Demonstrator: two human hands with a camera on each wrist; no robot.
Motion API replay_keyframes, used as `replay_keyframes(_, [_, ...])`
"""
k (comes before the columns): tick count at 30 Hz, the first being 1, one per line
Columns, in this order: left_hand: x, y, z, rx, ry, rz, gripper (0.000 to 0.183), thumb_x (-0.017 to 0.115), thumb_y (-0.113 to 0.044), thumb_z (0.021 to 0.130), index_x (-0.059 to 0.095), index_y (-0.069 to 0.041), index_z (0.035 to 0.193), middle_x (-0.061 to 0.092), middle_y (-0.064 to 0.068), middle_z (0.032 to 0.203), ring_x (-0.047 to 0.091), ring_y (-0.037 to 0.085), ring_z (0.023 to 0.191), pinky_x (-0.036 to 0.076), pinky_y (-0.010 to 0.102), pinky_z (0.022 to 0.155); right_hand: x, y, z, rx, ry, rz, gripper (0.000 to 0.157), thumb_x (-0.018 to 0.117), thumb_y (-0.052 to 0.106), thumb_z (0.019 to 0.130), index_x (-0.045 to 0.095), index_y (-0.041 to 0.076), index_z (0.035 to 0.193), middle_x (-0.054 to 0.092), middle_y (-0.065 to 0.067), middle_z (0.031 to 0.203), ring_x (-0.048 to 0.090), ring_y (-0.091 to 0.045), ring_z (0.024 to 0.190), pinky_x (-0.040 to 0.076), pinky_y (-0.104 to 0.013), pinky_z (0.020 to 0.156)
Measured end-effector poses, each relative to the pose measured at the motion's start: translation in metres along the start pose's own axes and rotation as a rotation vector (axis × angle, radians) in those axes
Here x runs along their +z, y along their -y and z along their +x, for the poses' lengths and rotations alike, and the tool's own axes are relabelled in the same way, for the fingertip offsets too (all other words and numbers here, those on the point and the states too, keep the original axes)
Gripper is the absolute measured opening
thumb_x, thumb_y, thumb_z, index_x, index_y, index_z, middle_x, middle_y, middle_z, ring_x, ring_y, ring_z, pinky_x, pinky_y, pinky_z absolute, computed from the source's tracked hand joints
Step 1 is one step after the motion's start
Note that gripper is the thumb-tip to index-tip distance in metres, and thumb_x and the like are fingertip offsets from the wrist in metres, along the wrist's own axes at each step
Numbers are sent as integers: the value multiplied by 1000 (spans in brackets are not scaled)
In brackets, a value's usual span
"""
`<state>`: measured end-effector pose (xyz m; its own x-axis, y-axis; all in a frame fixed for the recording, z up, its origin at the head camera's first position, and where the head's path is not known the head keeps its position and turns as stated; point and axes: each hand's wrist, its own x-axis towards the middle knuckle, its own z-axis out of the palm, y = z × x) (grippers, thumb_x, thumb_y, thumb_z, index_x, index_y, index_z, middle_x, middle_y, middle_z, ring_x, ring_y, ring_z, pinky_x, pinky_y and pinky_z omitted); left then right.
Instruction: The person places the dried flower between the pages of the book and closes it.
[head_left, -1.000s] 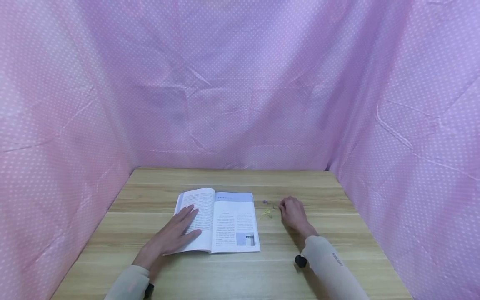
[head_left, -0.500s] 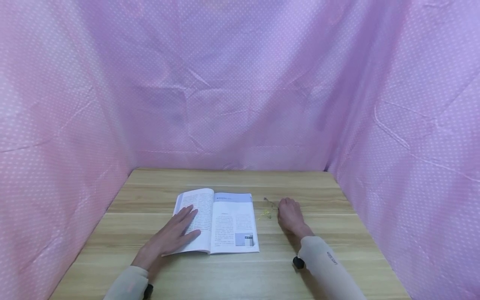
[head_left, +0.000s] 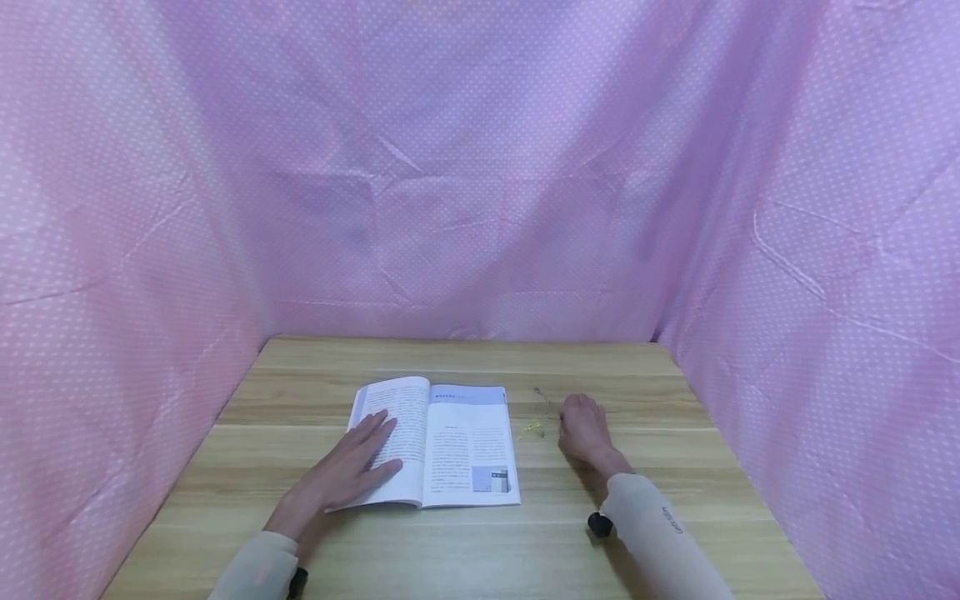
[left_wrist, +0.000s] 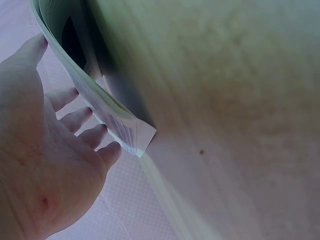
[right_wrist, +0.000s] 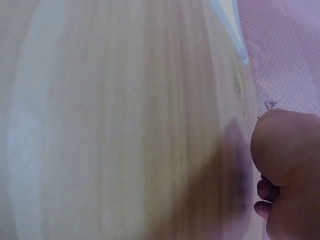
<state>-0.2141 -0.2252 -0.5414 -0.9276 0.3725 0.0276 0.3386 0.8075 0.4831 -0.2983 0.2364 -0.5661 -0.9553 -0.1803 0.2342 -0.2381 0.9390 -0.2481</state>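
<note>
An open book (head_left: pixel 468 417) lies on the wooden table in the head view. My left hand (head_left: pixel 341 475) rests on its left page with the fingers spread. In the left wrist view those fingers touch the outer side of the curved pages, by a printed barcode (left_wrist: pixel 122 129). My right hand (head_left: pixel 587 432), right of the book, has its fingers curled and pinches a thin sprig with a small purple flower head (head_left: pixel 537 391). That flower head (right_wrist: pixel 271 104) also pokes out past the hand in the right wrist view; the fingertips are mostly hidden. A yellow flower sprig (head_left: pixel 535 428) lies between book and right hand.
The light wooden table (head_left: pixel 457 550) extends around the book. Pink-purple dotted cloth (head_left: pixel 480 208) hangs behind it and along both sides. A dark wrist device (head_left: pixel 599 525) sits at the right cuff.
The purple sprig has turned in my right hand, its flower head swinging up and away from the yellow sprig. My right hand has rotated slightly. My left hand and the book have stayed put.
</note>
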Motion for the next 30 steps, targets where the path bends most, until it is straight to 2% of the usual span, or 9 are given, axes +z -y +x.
replay_keyframes(3, [-1,0,0,-4,-2,-4,86,59,-63,112,36,-13,178,25,15,190,22,48,176,25,74,140,-2,3,0,-24,-42,27,10,64,-2,90,58,5,87,61,-12,85,60,-34,83,57,-62,86])
replay_keyframes(7, [-1,0,0,-10,3,-7,86,59,-63,112,36,-14,178,24,15,190,21,48,176,24,74,140,-6,19,0,-45,-31,83,12,64,-4,83,58,6,82,60,-10,83,59,-33,83,55,-61,86])
replay_keyframes(9, [-1,0,0,-9,4,-2,86,58,-63,112,35,-14,178,24,15,190,22,48,176,25,74,140,-7,32,-2,-54,-7,111,13,63,-5,85,57,6,82,58,-9,84,56,-31,84,54,-59,88])
replay_keyframes(13, [0,0,0,-4,1,0,85,58,-63,112,35,-14,178,25,15,190,22,48,176,25,74,140,-6,58,-6,-98,-11,130,15,61,-3,89,53,8,84,54,-7,84,51,-26,81,54,-59,86])
replay_keyframes(17, [1,0,0,-2,-2,-5,85,58,-63,112,35,-13,178,25,15,190,22,49,176,25,74,140,-1,82,-8,-99,8,205,14,63,-3,95,56,6,87,58,-10,86,55,-27,84,55,-56,91])
replay_keyframes(18, [1,0,0,-2,-2,-5,86,58,-63,112,35,-13,178,25,15,190,22,49,176,25,74,140,2,86,-9,-106,6,229,14,63,-1,97,58,6,86,59,-10,85,56,-28,84,55,-56,91])
replay_keyframes(22, [0,0,0,2,-6,-6,85,60,-62,112,37,-12,178,25,16,189,22,49,175,25,74,140,37,85,-5,-159,-25,293,19,56,7,107,61,8,88,59,-7,85,55,-25,83,52,-46,84])
replay_keyframes(26, [0,1,1,8,-12,1,85,60,-61,112,37,-12,177,26,17,189,23,49,175,26,74,139,57,94,-3,-146,-9,314,11,57,8,106,63,7,96,59,-7,89,54,-24,84,50,-41,79])
replay_keyframes(30, [1,1,0,6,-8,-5,85,60,-61,112,37,-12,178,26,16,189,22,49,175,25,74,139,36,122,-9,-96,54,326,11,59,4,105,63,3,95,60,-8,89,54,-24,85,54,-47,85])
